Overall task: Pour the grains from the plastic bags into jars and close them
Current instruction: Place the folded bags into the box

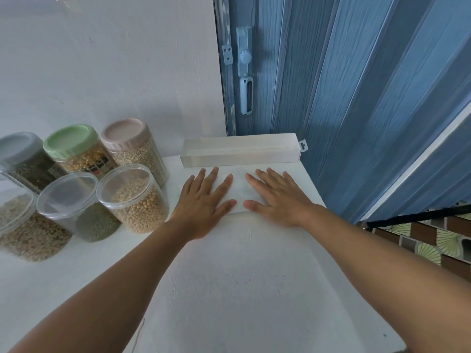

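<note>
My left hand (205, 197) and my right hand (276, 196) lie flat, fingers straight, pressing a folded clear plastic bag (239, 193) onto the white table (229, 289). Several jars of grains stand at the left. The clear-lidded ones in front hold yellow round grains (137, 200), green grains (81, 207) and brownish grains (25, 225). Behind them stand a pink-lidded jar (132, 146), a green-lidded jar (76, 149) and a grey-lidded jar (23, 159).
A long white box (239, 150) lies along the table's back edge, just beyond my fingertips. A white wall rises behind the jars. A blue folding door (331, 85) with a handle stands at the right. The table's right edge drops to a patterned floor (433, 240).
</note>
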Motion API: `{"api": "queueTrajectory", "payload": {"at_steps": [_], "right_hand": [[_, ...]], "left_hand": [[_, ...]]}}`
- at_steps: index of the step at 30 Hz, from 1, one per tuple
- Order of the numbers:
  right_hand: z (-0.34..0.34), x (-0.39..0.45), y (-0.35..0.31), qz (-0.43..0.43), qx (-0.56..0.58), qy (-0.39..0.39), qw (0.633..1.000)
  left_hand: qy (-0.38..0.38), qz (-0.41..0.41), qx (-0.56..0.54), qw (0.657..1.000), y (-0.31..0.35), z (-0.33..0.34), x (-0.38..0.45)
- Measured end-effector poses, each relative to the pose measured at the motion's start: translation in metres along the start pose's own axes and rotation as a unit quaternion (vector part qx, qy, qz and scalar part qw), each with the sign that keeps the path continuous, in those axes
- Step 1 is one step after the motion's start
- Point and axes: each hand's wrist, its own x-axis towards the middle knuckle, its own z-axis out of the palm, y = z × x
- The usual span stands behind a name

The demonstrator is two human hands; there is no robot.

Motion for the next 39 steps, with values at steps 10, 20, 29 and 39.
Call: {"api": "queueTrajectory", "payload": {"at_steps": [10, 20, 29, 39], "right_hand": [[-0.012, 0.006, 0.000, 0.007, -0.002, -0.047, 0.999], [-0.029, -0.002, 0.001, -0.071, -0.087, 0.092, 0.989], [-0.034, 0.002, -0.006, -0.077, -0.129, 0.140, 0.979], [-0.128, 0.017, -0.005, -0.070, -0.135, 0.286, 0.946]], "left_hand": [[0.156, 0.204, 0.037, 0.966, -0.011, -0.003, -0.021], [0.185, 0.145, 0.022, 0.972, -0.001, -0.010, -0.007], [0.147, 0.104, 0.072, 0.981, 0.002, -0.033, -0.009], [0.325, 0.082, 0.138, 0.932, -0.003, -0.112, 0.044]]}}
